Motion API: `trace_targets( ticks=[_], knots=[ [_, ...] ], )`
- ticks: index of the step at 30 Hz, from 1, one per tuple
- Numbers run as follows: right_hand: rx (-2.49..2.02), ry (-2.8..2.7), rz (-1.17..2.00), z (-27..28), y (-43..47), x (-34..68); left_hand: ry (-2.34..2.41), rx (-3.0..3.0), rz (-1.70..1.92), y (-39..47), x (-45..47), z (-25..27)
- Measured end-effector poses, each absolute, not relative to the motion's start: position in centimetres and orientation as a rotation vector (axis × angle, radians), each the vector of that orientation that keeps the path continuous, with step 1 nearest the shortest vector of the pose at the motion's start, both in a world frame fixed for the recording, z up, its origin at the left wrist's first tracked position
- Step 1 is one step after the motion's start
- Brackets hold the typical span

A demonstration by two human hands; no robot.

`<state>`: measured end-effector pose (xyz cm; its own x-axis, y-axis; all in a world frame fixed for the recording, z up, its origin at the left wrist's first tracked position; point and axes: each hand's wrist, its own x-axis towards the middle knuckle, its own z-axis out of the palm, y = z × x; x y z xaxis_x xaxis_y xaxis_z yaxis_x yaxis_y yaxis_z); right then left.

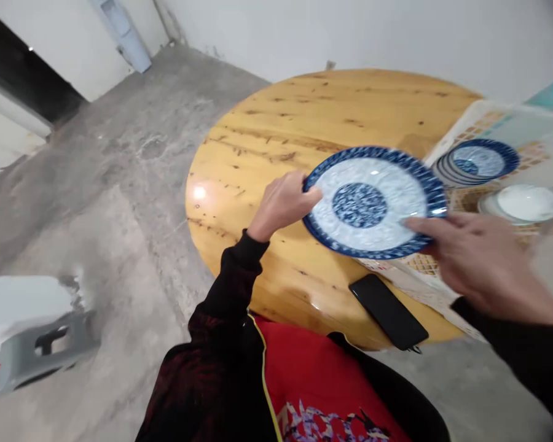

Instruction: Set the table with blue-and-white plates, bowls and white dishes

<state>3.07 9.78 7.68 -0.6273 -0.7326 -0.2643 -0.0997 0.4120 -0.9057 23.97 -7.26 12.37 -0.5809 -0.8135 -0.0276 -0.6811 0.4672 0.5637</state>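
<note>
A round plate [399,196] with a dark blue rim and a blue patterned centre is held up over the wooden table, its top face towards me. At its left edge my left hand [283,202] grips the rim, thumb on the upper face. My right hand [483,258] pinches the opposite rim at the lower right, thumb on top, and is slightly blurred. The fingers beneath the plate are hidden. Beyond my right hand, a stack of blue-rimmed bowls [504,161] and some white dishes [528,202] stand on a basket or rack.
The round wooden table [267,141] stands near a white wall. A black phone [388,312] lies near its front edge. A white plastic basket [472,120] covers the right side. Down on the concrete floor at left is a grey stool [74,344].
</note>
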Motion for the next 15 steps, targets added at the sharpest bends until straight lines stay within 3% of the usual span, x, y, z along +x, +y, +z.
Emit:
trace_targets(
  ticks=[8,15],
  knots=[
    [-0.411,1.790,-1.243,-1.5,3.7,14.9,-2.537,1.426,-0.986,-13.3,33.1,2.8],
    [-0.337,1.880,-1.248,-7.0,-0.4,15.5,-2.526,1.462,-1.080,-18.0,31.9,-4.2]
  ],
)
